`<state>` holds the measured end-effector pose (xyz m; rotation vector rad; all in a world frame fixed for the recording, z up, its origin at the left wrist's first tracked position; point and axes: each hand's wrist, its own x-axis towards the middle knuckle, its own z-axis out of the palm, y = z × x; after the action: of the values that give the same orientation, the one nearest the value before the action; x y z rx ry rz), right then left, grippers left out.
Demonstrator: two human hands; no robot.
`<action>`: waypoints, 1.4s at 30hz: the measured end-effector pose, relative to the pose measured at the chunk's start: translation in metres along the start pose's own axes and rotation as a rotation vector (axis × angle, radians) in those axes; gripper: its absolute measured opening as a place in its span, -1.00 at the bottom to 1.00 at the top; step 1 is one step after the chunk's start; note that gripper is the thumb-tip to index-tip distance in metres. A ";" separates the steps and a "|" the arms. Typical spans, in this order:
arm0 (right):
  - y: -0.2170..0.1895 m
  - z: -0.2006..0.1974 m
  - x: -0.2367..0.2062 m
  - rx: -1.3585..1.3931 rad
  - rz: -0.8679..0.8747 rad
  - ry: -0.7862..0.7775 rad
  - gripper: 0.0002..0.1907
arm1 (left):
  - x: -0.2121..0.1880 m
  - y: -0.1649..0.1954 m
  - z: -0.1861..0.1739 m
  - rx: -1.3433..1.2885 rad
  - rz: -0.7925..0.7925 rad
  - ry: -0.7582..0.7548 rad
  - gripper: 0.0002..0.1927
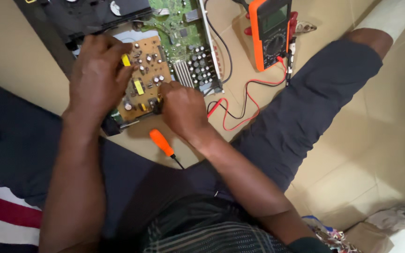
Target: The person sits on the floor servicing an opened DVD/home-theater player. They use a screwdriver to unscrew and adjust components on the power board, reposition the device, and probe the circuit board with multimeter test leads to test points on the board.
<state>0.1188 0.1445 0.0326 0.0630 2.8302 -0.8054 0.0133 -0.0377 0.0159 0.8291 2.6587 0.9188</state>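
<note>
Tan board: a brown circuit board (144, 77) with yellow blocks and small capacitors sits in an opened black player chassis (94, 16), at 11 o'clock from the lap.
Left hand: the left hand (97, 75) lies flat on the board's 9 o'clock edge, fingers curled over it.
Right hand: the right hand (183, 110) pinches at the board's 5 o'clock corner; what it grips is hidden.
Progress: cover off, board apparently still seated.
Nearby: an orange-handled screwdriver (162, 144) at 6 o'clock; an orange multimeter (270, 33) with red and black leads (240, 115) at 2 o'clock.

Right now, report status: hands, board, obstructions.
Left hand flat on brown circuit board. Right hand pinching at its lower edge. Orange screwdriver and meter leads lie close.
</note>
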 end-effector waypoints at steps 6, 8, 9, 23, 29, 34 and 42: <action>0.007 -0.003 -0.001 0.061 0.012 0.001 -0.83 | 0.003 0.004 0.000 0.045 -0.042 -0.049 -0.58; 0.009 -0.004 -0.002 0.069 0.016 0.003 -0.81 | 0.002 0.005 -0.001 0.033 -0.040 -0.053 -0.62; 0.010 -0.004 -0.002 0.074 0.011 0.017 -0.81 | 0.003 0.005 -0.002 0.028 -0.036 -0.051 -0.63; 0.011 -0.006 0.000 0.054 -0.031 0.001 -0.81 | 0.005 0.013 -0.002 0.060 -0.017 -0.022 -0.64; 0.008 -0.008 -0.003 0.079 -0.018 0.030 -0.84 | 0.008 0.013 0.000 0.057 -0.028 -0.054 -0.63; 0.007 -0.013 -0.004 0.085 -0.002 0.011 -0.89 | 0.008 0.012 0.004 0.039 -0.029 -0.062 -0.58; 0.007 -0.012 -0.005 0.078 -0.012 0.025 -0.86 | 0.008 0.017 0.005 0.080 -0.037 -0.061 -0.60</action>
<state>0.1226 0.1568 0.0395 0.0676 2.8245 -0.9247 0.0163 -0.0200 0.0219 0.8095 2.6641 0.7700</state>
